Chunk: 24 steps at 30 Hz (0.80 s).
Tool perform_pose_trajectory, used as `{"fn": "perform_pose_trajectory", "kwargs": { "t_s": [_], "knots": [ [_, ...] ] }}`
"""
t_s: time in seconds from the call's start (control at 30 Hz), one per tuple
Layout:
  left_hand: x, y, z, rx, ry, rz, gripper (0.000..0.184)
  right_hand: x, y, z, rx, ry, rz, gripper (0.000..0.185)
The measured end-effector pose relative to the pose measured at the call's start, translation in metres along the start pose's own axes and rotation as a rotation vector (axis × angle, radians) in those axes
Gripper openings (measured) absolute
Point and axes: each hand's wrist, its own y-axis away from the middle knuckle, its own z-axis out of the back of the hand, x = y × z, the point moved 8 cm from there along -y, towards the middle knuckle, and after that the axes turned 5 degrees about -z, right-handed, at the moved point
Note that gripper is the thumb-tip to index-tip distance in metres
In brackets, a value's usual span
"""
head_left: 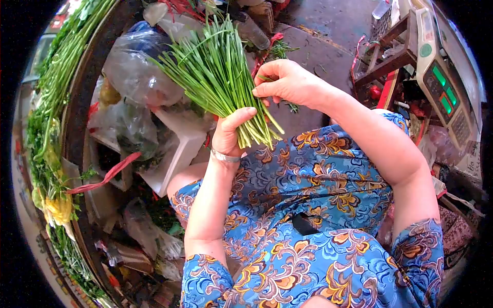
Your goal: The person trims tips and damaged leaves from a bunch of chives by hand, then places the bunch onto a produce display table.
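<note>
A thick bunch of garlic chives [213,72] fans out toward the upper left, with its pale cut stem ends over my lap. My left hand [229,131] is closed around the bunch near the stems, its thumb lying across the front. Just right of the bunch, my right hand [290,84] is closed in a pinch. A small green bit of leaf shows between its thumb and forefinger; the other fingers curl beneath and are partly hidden.
At left, leafy greens [67,77] line a shelf with a dark edge [82,87]. Plastic bags [141,72] and a white foam box [179,146] lie below. A digital scale [444,87] stands at right beside a wooden stool [385,56]. Scraps of greens [281,50] litter the floor.
</note>
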Motion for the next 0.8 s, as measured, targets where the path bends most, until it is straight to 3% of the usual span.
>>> {"fn": "perform_pose_trajectory", "kwargs": {
  "t_s": [0.23, 0.33, 0.47, 0.57, 0.63, 0.77, 0.8],
  "knots": [
    [0.006, 0.001, -0.003, 0.055, 0.113, 0.076, 0.046, 0.005, 0.002, 0.0, -0.111, -0.053, 0.134, 0.012],
    [0.008, 0.001, 0.003, 0.064, 0.094, 0.074, 0.045, 0.013, 0.009, -0.003, -0.13, 0.123, 0.134, 0.007],
    [0.01, 0.001, 0.002, 0.076, 0.12, 0.082, 0.04, 0.01, 0.01, -0.005, -0.084, 0.033, 0.065, 0.008],
    [0.012, -0.001, 0.006, 0.079, 0.128, 0.081, 0.04, 0.017, 0.013, -0.003, -0.11, 0.151, 0.094, 0.009],
    [0.011, -0.001, 0.007, 0.067, 0.118, 0.076, 0.041, 0.023, 0.015, 0.002, -0.156, 0.345, 0.161, 0.008],
    [0.009, -0.001, 0.006, 0.02, 0.085, 0.066, 0.044, 0.036, 0.02, 0.009, -0.294, 0.3, 0.312, 0.007],
    [0.009, -0.001, 0.003, 0.037, 0.084, 0.055, 0.046, 0.045, 0.024, 0.01, -0.363, 0.409, 0.44, 0.009]
  ]
}}
